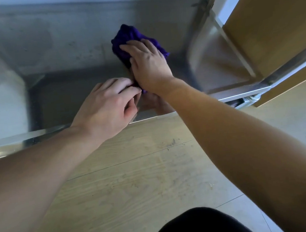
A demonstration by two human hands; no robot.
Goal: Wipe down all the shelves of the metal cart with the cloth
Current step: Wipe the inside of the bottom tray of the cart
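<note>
The purple cloth (132,41) was pressed flat onto the cart shelf (67,49) by the right hand (149,63), its near end pinched by the left hand (108,105), so bunching and missed patches were risked.

We are seeing a shelf (63,49) of brushed metal, dull grey and smudged across the far part, with faint specks and streaks. Its near rim (38,135) is shining brighter, polished and smooth. We are noticing a cloth (131,37) of deep purple fabric, nubbly and matt, crumpled on the shelf. The floor (135,173) is looking like pale wood-grain planks, matt and scuffed with dark marks. On the far right, a panel (270,20) is showing a smooth tan wood-like face.
</note>
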